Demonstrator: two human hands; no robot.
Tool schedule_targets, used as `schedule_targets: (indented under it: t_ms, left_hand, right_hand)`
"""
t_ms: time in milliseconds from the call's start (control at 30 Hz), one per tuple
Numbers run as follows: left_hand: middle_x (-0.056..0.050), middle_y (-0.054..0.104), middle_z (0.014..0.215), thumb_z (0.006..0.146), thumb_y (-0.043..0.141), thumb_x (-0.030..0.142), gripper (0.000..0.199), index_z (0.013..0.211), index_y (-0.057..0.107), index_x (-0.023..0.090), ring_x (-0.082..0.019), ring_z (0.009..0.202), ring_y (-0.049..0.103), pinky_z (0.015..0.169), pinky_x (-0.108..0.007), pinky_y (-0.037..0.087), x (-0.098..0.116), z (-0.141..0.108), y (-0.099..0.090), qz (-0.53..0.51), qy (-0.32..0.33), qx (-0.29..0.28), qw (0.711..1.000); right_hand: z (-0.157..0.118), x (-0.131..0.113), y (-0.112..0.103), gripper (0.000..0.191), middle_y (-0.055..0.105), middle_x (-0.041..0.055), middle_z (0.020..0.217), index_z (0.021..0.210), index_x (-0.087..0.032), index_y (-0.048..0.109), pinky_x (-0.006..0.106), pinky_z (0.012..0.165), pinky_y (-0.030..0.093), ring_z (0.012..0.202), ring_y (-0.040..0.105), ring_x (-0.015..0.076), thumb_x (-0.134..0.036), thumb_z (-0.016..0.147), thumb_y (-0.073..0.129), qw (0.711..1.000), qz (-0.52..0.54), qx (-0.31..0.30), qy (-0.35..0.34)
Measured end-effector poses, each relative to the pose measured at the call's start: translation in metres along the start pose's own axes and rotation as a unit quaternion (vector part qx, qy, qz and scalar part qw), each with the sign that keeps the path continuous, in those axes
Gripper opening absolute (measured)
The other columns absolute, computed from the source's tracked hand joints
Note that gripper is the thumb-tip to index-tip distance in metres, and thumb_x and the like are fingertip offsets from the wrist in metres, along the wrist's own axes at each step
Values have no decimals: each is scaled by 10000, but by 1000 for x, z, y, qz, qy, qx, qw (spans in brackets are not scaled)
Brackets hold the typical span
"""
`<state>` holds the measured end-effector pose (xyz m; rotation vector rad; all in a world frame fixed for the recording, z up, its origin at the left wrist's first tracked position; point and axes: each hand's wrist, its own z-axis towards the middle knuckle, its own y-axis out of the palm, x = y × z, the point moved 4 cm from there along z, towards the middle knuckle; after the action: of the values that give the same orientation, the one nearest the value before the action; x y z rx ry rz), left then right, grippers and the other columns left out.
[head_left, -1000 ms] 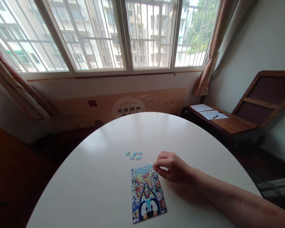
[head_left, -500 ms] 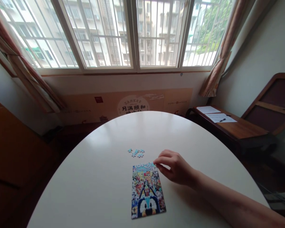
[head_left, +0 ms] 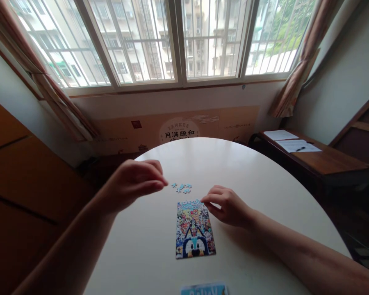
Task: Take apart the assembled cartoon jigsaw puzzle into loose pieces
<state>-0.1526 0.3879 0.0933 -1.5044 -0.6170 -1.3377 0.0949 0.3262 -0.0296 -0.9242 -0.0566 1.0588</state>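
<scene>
Right hand (head_left: 226, 207) at colourful rectangular jigsaw (head_left: 195, 229) | left hand (head_left: 137, 180) near pale-blue knobbed pieces (head_left: 187, 191) | grips unclear | beige panel (head_left: 178, 129): "ZANKEE", "月满颐和"

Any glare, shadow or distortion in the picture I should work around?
In the head view, daylight bleaches parts of the window, which splays toward the top, perhaps wide-angle distortion; in the head view, pale sheen lies on the far part of the table; in the head view, a soft shadow lies beside the right forearm and tiny figures on the puzzle run together.
</scene>
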Motion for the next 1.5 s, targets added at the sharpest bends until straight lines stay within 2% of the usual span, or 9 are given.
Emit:
schedule_targets:
  t_ms: [100, 267, 433, 633, 767, 900, 1033, 1200, 1500]
  left_hand:
    - [-57, 651, 730, 699, 805, 461, 275, 692, 757, 190, -187, 684, 574, 605, -291, 438, -26, 6, 21, 103, 32, -35, 994]
    - [-50, 626, 680, 727, 754, 511, 335, 693, 735, 179, -167, 630, 521, 579, -276, 413, -85, 10, 30, 161, -21, -7, 987]
    - [23, 420, 586, 766, 688, 636, 498, 840, 736, 145, -106, 511, 348, 448, -231, 296, -116, 10, 29, -70, -191, -7, 979]
    - [-40, 496, 777, 923, 463, 610, 583, 928, 754, 105, -92, 552, 347, 414, -204, 244, -126, 9, 35, -239, -298, -41, 923]
    - [-51, 551, 885, 861, 626, 507, 426, 1069, 728, 150, -93, 582, 392, 442, -201, 305, -127, 8, 39, -179, -259, -50, 948]
    - [-65, 636, 931, 835, 642, 355, 403, 1205, 683, 201, -145, 634, 502, 550, -268, 433, -123, 8, 41, 93, -131, -47, 986]
    - [-61, 694, 973, 883, 576, 329, 278, 1081, 739, 225, -204, 799, 608, 735, -329, 483, -112, 1, 50, 334, -23, -58, 940]
    - [-23, 697, 1012, 877, 600, 351, 207, 989, 758, 278, -223, 863, 646, 752, -345, 481, -105, -7, 61, 411, -24, -86, 907]
    - [-12, 697, 985, 874, 604, 286, 158, 937, 748, 268, -209, 844, 646, 737, -333, 466, -108, -8, 63, 411, -13, -73, 909]
  right_hand:
    - [1, 0, 3, 159, 680, 49, 876, 1010, -197, 695, 276, 732, 491, 827, 603, 142, -155, 919, 572, 1000, 2, -3, -2]
    - [5, 0, 15, 196, 695, 46, 951, 1063, -211, 694, 303, 766, 520, 867, 614, 152, -185, 897, 595, 999, 19, -24, -20]
    - [6, -1, 27, 274, 676, 51, 1180, 1189, -225, 662, 370, 989, 523, 1137, 600, 180, -285, 931, 591, 995, 31, -80, -49]
    - [0, -1, 34, 519, 504, 83, 1463, 1421, -242, 518, 518, 1171, 361, 1384, 448, 256, -373, 926, 610, 978, 8, -207, -20]
    - [1, -6, 33, 481, 538, 70, 1431, 1402, -251, 530, 508, 1196, 321, 1368, 464, 235, -395, 948, 596, 970, 21, -241, -12]
    - [-1, -5, 32, 445, 573, 66, 1381, 1359, -253, 563, 481, 1200, 307, 1310, 514, 210, -403, 943, 606, 972, 16, -236, -12]
    - [-6, -3, 32, 442, 579, 67, 1369, 1340, -245, 580, 465, 1186, 311, 1289, 522, 213, -441, 943, 584, 971, 3, -238, -21]
    - [-6, -3, 33, 436, 590, 58, 1353, 1332, -254, 583, 457, 1162, 330, 1254, 538, 210, -471, 955, 548, 974, -1, -225, -33]
    - [-5, -7, 33, 436, 576, 58, 1362, 1331, -254, 582, 444, 1156, 328, 1255, 526, 208, -449, 941, 566, 972, -12, -233, -32]
